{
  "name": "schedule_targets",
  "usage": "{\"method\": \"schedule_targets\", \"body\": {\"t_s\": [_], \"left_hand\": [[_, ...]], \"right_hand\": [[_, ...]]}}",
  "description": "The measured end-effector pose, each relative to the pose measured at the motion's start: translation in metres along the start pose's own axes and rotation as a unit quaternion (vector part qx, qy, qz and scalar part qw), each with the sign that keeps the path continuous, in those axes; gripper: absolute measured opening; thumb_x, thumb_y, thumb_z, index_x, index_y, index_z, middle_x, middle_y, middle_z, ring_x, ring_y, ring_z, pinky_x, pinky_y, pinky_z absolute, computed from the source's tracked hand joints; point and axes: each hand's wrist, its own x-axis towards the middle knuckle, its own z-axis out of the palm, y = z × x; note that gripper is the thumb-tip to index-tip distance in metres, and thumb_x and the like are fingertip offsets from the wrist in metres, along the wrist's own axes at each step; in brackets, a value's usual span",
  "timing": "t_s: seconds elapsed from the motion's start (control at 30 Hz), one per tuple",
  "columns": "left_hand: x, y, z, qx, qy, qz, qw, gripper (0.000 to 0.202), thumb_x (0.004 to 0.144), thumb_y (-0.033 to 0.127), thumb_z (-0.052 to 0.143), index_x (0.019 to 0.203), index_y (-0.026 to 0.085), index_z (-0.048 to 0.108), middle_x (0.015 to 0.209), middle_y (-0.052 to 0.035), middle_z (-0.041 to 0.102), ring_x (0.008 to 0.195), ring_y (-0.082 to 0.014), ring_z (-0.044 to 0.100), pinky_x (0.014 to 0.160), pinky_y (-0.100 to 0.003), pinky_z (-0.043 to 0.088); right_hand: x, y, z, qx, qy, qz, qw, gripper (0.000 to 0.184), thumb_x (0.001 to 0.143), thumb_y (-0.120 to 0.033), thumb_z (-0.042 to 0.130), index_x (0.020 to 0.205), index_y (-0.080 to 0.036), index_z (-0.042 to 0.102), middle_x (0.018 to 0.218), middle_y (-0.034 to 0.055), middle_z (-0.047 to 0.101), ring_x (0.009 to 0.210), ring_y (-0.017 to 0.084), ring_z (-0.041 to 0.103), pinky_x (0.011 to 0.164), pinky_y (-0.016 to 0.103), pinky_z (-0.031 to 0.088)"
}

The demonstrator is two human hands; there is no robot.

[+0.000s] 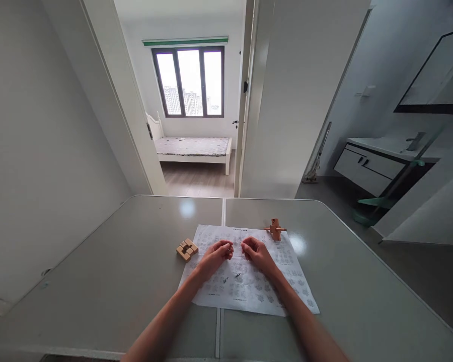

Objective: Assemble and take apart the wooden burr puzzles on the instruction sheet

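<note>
A printed instruction sheet (249,286) lies flat on the grey table (109,281). Both my hands rest on it near its middle, fingers curled into loose fists. My left hand (215,256) sits just right of a flat wooden puzzle block (186,249) that lies off the sheet's left edge. My right hand (257,254) is below and left of an upright wooden cross-shaped puzzle piece (275,229) standing at the sheet's top right corner. Nothing shows inside either fist. The two hands are a thumb's width apart.
The table has a seam down its middle and rounded far corners. Beyond it an open doorway shows a bedroom with a bed (192,148) and window. At right is a bathroom with a sink cabinet (377,161) and a green mop (373,203).
</note>
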Motion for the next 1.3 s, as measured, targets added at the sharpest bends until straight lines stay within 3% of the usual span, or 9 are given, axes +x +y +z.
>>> {"method": "schedule_targets", "body": {"t_s": [0.43,0.7,1.3], "left_hand": [[-0.005,0.006,0.000,0.009,-0.042,0.011,0.999,0.028,0.083,0.038,0.078,0.100,0.016,0.072,0.091,-0.0045,0.064,0.081,-0.0161,0.055,0.078,-0.030,0.041],[-0.005,0.005,0.001,0.007,-0.040,0.006,0.999,0.029,0.082,0.038,0.079,0.099,0.016,0.071,0.090,-0.0041,0.065,0.078,-0.0157,0.054,0.077,-0.031,0.040],[-0.008,0.006,0.000,0.025,-0.043,0.003,0.999,0.040,0.077,0.043,0.083,0.100,0.013,0.071,0.090,-0.0054,0.065,0.078,-0.0144,0.057,0.079,-0.029,0.043]], "right_hand": [[-0.014,-0.003,-0.010,-0.062,0.049,-0.015,0.997,0.042,0.089,-0.061,0.063,0.087,-0.019,0.062,0.072,0.0005,0.065,0.054,0.013,0.054,0.054,0.027,0.044],[-0.018,-0.003,-0.009,-0.105,0.031,-0.008,0.994,0.044,0.088,-0.064,0.062,0.085,-0.020,0.064,0.071,0.0007,0.064,0.055,0.015,0.054,0.055,0.028,0.045],[-0.018,-0.001,-0.010,-0.016,0.059,0.005,0.998,0.044,0.083,-0.063,0.068,0.085,-0.020,0.061,0.072,-0.0004,0.063,0.055,0.014,0.052,0.053,0.028,0.043]]}}
